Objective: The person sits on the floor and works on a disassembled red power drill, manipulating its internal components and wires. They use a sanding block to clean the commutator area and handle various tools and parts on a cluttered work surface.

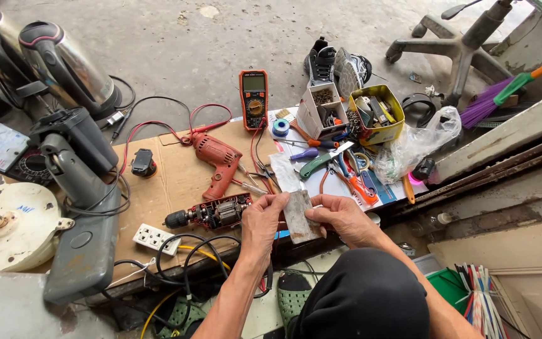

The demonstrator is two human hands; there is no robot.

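- We've got both hands on a worn grey rectangular strip of abrasive-looking sheet [300, 216], held up just in front of the opened drill motor with copper windings [211, 213].
- Left hand [261, 220] sits at the strip's upper left edge, fingers [275, 199] pinched closed on it.
- Right hand [340, 216] comes in from the other side, its fingers [314, 207] clamped on the right edge about mid-length.
- The strip's long axis runs roughly away from us and toward us, tilted a bit, top end pointing at the clutter of pliers and screwdrivers [337, 163]. It lies right between the two hands, so neither is really nearer, both are already on it.
- Relative to the drill motor: the red drill housing [217, 160] lies just behind it, the orange multimeter [253, 99] further behind, and the white power strip [156, 238] off to its left.
- All of this rests on a sheet of brown cardboard [158, 182] over the desk.
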